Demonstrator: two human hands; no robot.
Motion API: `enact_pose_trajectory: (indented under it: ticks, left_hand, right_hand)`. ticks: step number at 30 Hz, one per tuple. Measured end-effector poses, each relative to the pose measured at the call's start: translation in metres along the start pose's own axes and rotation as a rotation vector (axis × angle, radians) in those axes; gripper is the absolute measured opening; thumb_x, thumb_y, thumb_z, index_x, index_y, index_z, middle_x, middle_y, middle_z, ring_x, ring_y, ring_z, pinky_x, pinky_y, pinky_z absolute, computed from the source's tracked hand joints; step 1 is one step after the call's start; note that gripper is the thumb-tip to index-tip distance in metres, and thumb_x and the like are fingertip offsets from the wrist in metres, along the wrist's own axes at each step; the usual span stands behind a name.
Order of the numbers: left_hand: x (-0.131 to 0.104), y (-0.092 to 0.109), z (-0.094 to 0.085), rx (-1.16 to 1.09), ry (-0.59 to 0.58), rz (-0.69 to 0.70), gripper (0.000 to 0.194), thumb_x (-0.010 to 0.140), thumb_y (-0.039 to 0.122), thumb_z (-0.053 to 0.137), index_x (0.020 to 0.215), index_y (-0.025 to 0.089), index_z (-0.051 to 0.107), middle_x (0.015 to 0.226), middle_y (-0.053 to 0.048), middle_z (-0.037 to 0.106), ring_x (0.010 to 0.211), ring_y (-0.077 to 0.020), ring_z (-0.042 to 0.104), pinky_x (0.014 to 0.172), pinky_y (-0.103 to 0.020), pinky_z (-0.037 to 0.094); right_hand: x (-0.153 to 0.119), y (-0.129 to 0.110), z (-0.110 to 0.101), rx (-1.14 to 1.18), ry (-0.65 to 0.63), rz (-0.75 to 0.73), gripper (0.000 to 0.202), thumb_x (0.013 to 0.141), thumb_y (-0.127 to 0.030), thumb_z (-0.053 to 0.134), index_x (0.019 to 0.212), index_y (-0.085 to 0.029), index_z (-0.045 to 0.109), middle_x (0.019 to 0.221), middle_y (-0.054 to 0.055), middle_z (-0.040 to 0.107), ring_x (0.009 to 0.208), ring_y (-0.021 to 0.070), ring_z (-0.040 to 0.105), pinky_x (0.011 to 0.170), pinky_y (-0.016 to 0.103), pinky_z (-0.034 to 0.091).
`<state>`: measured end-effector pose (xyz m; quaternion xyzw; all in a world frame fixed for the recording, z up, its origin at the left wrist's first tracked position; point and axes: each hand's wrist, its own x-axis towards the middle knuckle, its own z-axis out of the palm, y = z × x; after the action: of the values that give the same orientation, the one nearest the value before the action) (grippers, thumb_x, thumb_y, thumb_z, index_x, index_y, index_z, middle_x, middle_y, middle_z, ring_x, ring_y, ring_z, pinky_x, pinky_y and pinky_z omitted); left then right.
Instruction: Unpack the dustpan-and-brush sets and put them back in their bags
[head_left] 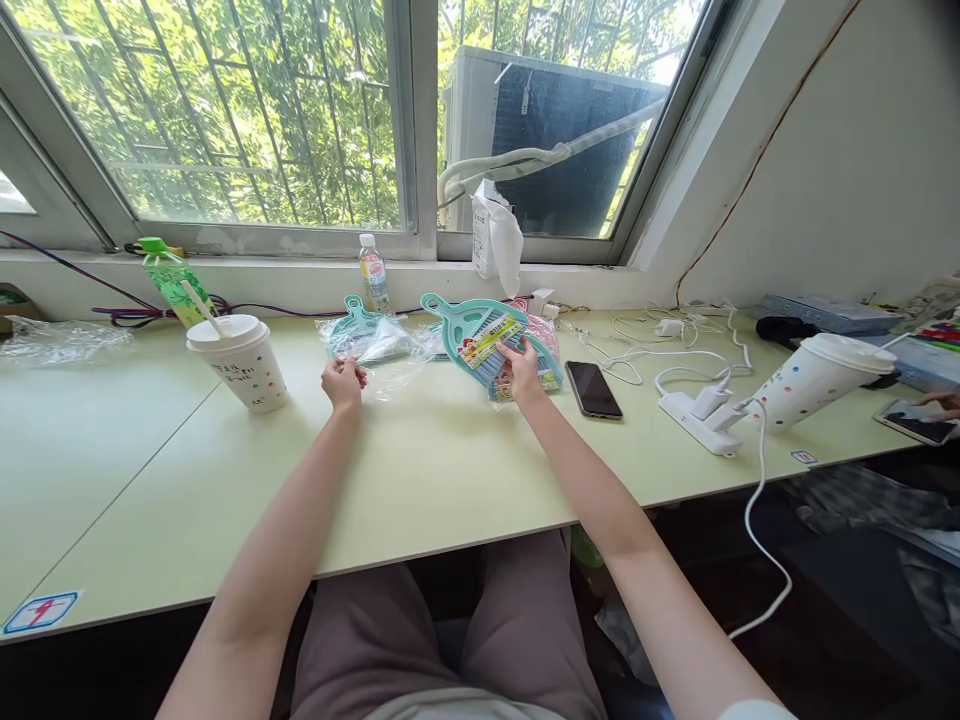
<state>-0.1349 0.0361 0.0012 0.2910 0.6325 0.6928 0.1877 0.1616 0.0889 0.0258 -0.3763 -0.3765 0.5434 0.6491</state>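
Observation:
My right hand (pixel 520 368) grips a small teal dustpan (pixel 463 322) that carries a yellow printed label, thumb on top of the label. Grey-blue bristles show at the dustpan's lower side. My left hand (pixel 345 383) is closed at the edge of a clear plastic bag (pixel 394 378); the fingertips are partly hidden. Beyond that hand lies another teal dustpan (pixel 358 322), partly covered by clear plastic. Behind the held dustpan, a pink packaged piece (pixel 544 335) peeks out at the right.
A lidded paper cup (pixel 244 365) and a green-capped bottle (pixel 169 275) stand left. At the back are a small bottle (pixel 374 275) and a white packet (pixel 495 240). Rightward lie a phone (pixel 593 389), a power strip (pixel 697 422) with cables, and a tilted cup (pixel 814 380). Another person's hand (pixel 941 405) is far right.

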Motion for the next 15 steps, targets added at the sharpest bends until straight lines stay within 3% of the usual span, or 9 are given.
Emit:
enact_pose_trajectory:
  ticks: [4, 7, 11, 13, 15]
  left_hand:
    - [0.002, 0.003, -0.002, -0.253, 0.099, -0.163, 0.009, 0.089, 0.013, 0.044, 0.084, 0.020, 0.041, 0.061, 0.004, 0.057, 0.046, -0.0106, 0.059, 0.053, -0.023, 0.052]
    - [0.003, 0.003, -0.003, -0.362, 0.084, -0.213, 0.011, 0.090, 0.011, 0.046, 0.086, 0.020, 0.041, 0.065, 0.003, 0.059, 0.052, -0.0082, 0.062, 0.059, -0.021, 0.054]
    - [0.001, 0.003, -0.001, -0.312, -0.244, -0.295, 0.012, 0.082, 0.007, 0.060, 0.081, 0.015, 0.051, 0.062, 0.002, 0.057, 0.048, -0.0040, 0.054, 0.046, -0.012, 0.043]
    - [-0.002, 0.003, -0.001, -0.246, -0.425, -0.341, 0.013, 0.084, 0.016, 0.062, 0.074, 0.012, 0.056, 0.055, 0.001, 0.054, 0.041, -0.0039, 0.046, 0.038, -0.012, 0.035]
    - [-0.006, 0.006, 0.000, -0.216, -0.563, -0.350, 0.027, 0.088, 0.031, 0.060, 0.069, 0.011, 0.060, 0.053, -0.001, 0.054, 0.040, -0.0053, 0.045, 0.036, -0.014, 0.034]
  right_hand:
    - [0.001, 0.002, 0.000, 0.019, -0.012, -0.019, 0.062, 0.067, -0.019, 0.075, 0.124, -0.024, 0.051, 0.094, 0.001, 0.071, 0.082, 0.0174, 0.069, 0.077, 0.033, 0.059]
    - [0.000, 0.003, 0.001, 0.047, -0.019, -0.016, 0.062, 0.066, -0.019, 0.076, 0.122, -0.024, 0.052, 0.093, 0.001, 0.072, 0.080, 0.0167, 0.069, 0.077, 0.033, 0.059]
    - [-0.005, 0.005, 0.005, 0.027, -0.075, -0.024, 0.061, 0.066, -0.021, 0.076, 0.122, -0.023, 0.052, 0.093, 0.001, 0.072, 0.081, 0.0176, 0.070, 0.079, 0.034, 0.059]
    - [-0.009, 0.006, 0.009, 0.002, -0.113, -0.024, 0.059, 0.066, -0.023, 0.077, 0.120, -0.023, 0.053, 0.093, 0.002, 0.072, 0.083, 0.0184, 0.070, 0.078, 0.034, 0.059]
    - [-0.015, 0.007, 0.014, -0.015, -0.143, -0.016, 0.059, 0.065, -0.023, 0.078, 0.119, -0.023, 0.054, 0.094, 0.002, 0.072, 0.084, 0.0186, 0.070, 0.077, 0.033, 0.059]
